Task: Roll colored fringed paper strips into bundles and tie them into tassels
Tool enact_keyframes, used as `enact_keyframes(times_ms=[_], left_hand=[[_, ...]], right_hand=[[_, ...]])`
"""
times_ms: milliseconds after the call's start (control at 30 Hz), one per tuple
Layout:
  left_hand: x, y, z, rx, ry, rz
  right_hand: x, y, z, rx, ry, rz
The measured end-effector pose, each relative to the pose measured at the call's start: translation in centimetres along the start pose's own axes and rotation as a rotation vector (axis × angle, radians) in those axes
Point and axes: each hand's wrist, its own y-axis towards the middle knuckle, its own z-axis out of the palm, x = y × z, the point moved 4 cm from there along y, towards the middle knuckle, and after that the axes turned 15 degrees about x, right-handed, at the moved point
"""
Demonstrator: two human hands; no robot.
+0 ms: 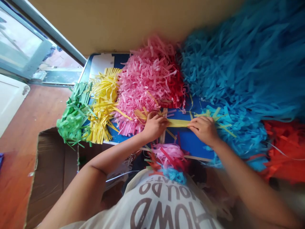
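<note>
Here, the left hand (154,125) and right hand (203,128) have fingers clamped on a flat yellow paper strip (177,123), which lies over a blue board (188,141) between shredded pink paper fringe (147,79) and shredded blue paper fringe (238,133).

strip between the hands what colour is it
Plain yellow, best seen in the head view, where the paper strip runs between the left hand and right hand.

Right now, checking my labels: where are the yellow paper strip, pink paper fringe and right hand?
Yellow paper strip (177,123): head view, its middle.
Pink paper fringe (145,76): head view, its top.
Right hand (203,129): head view, its back.
</note>
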Motion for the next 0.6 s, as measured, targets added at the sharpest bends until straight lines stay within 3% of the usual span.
enact_keyframes(times_ms=[100,233,400,600], left_hand=[[0.9,-0.3,0.1,-0.049,-0.113,0.011],[1.2,0.5,-0.1,-0.066,-0.191,-0.094],[0.9,1.7,-0.5,-0.036,-0.149,-0.241],[0.9,2.0,-0.5,0.009,-0.127,-0.301]], right_hand=[[-1.1,-0.2,0.6,-0.014,0.050,0.089],[-1.7,0.3,0.9,0.013,0.088,0.194],[-2.0,0.7,0.9,0.027,0.072,0.291],[-1.7,0.8,0.7,0.021,0.036,0.312]])
